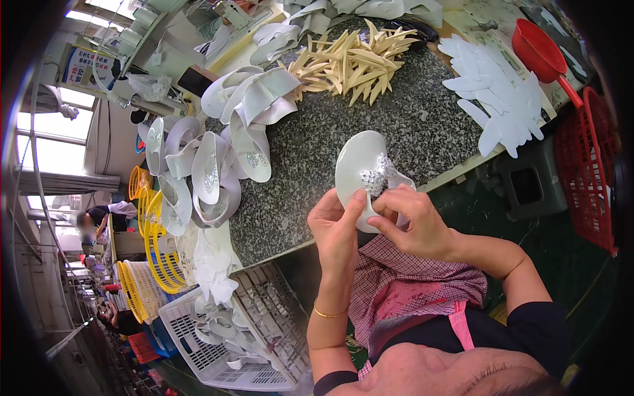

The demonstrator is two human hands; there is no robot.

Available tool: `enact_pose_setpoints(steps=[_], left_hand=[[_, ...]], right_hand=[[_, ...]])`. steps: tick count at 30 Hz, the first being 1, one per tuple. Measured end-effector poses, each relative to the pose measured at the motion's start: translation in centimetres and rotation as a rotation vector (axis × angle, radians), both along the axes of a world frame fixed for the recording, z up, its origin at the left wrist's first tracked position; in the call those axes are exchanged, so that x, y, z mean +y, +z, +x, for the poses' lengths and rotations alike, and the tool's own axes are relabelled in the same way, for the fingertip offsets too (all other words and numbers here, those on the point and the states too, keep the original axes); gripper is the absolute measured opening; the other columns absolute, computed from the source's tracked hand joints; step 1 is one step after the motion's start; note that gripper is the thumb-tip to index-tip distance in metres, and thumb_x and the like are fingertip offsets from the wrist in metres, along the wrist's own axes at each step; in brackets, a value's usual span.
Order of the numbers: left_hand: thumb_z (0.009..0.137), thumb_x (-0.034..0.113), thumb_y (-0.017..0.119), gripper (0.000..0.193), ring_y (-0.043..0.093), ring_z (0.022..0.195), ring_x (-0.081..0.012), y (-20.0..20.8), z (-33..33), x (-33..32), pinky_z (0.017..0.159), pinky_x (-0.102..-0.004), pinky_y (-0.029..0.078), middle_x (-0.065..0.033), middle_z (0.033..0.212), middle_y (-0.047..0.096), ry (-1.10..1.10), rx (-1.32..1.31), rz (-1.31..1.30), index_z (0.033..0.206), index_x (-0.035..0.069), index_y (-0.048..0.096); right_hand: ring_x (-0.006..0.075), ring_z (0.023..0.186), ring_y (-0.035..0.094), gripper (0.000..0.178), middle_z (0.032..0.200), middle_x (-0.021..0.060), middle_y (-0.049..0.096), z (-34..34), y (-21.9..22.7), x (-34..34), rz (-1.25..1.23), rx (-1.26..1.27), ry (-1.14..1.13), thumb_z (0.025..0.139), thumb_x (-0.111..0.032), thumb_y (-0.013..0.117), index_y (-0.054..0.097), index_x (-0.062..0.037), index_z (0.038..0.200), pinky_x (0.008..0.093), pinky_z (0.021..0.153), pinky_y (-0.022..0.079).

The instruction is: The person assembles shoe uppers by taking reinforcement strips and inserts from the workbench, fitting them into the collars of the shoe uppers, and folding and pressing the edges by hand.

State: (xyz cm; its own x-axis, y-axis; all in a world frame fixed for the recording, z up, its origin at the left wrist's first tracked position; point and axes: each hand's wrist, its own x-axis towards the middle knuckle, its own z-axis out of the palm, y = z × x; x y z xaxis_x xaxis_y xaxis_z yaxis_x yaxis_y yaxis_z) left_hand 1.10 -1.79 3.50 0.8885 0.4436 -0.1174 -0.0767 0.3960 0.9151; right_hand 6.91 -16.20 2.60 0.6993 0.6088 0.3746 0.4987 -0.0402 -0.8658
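Over the near edge of the speckled granite tabletop [297, 211] I hold a white shoe upper [353, 162] with a cluster of clear rhinestones [375, 180] on it. My left hand [338, 221] grips its lower left side, thumb pressed on the front. On the other side my right hand [413, 216] pinches the upper's lower right edge just below the stones, fingers bent in; the fingertips partly cover that edge. To the left lie several more white uppers [247, 148], some with stones. At the far side sits a heap of tan, curved, pointed pieces [356, 66].
Flat white sole-shaped pieces [495, 96] spread at the right, near a red scoop [538, 53]. A red basket [584, 168] and grey plastic stool [528, 188] stand off the right edge. Lower left: a white crate [178, 330] of uppers and yellow baskets [158, 254]. A co-worker [99, 218] is far left.
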Motion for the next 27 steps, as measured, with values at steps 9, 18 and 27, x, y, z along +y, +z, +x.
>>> enact_pose_setpoints(steps=[9,18,27], left_hand=[[0.089,0.0,0.07,0.021,0.067,0.089,-0.0118,0.0,-1.3,1.5,0.081,-0.0269,0.052,-0.009,0.1,0.072,-0.055,0.07,0.005,0.109,-0.007,0.069],[0.087,-0.004,0.067,0.023,0.068,0.093,-0.0142,-1.9,-0.7,0.6,0.084,-0.0283,0.053,-0.0096,0.104,0.071,-0.031,0.136,0.216,0.11,-0.007,0.067],[0.098,0.009,0.064,0.021,0.069,0.096,-0.018,-1.1,-0.9,0.6,0.087,-0.0332,0.058,-0.0116,0.108,0.071,-0.071,0.056,-0.222,0.114,-0.005,0.064]], right_hand=[[0.0235,0.078,0.061,0.009,0.08,0.0052,0.059,2.6,0.1,-1.1,-0.114,-0.367,0.036,0.087,-0.012,0.071,0.064,-0.0059,0.09,0.0369,0.08,0.04],[0.0225,0.083,0.061,0.01,0.081,0.0039,0.058,3.5,0.3,-1.2,-0.278,-0.526,0.206,0.08,-0.009,0.069,0.063,-0.0068,0.087,0.0374,0.092,0.04],[0.0273,0.096,0.06,0.008,0.087,0.0075,0.059,5.3,1.0,-2.5,-0.288,-0.325,0.211,0.089,-0.013,0.065,0.062,-0.0067,0.093,0.0414,0.098,0.039]])
